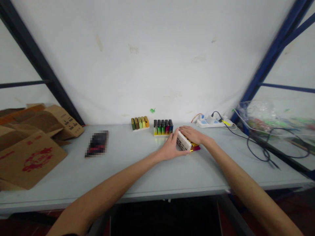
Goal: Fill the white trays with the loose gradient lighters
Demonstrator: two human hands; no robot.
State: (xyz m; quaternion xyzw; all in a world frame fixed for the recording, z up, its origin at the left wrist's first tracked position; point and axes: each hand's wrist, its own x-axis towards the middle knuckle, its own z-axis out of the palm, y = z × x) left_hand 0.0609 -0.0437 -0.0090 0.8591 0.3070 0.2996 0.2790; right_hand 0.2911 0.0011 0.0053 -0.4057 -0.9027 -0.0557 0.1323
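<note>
A white tray [184, 141] with holes in its underside is tipped onto its side on the table. My left hand [171, 146] grips it along that side, thumb at the near edge and fingers at the far edge. Shiny gold and magenta lighters [196, 147] stick out on the tray's right side. My right hand [190, 134] is wrapped over these lighters from above, its fingers together. Just left of my hands stands a tray of multicoloured lighters [162, 127] with dark tops. Farther left is a tray of green, yellow and orange lighters [140, 123].
A white power strip [211, 122] with plugs lies by the wall, and a black cable [264, 154] curls at the right. Clear plastic bags [261, 113] are heaped beyond. On the left are a blurred dark flat object [97, 143] and cardboard boxes [34, 157].
</note>
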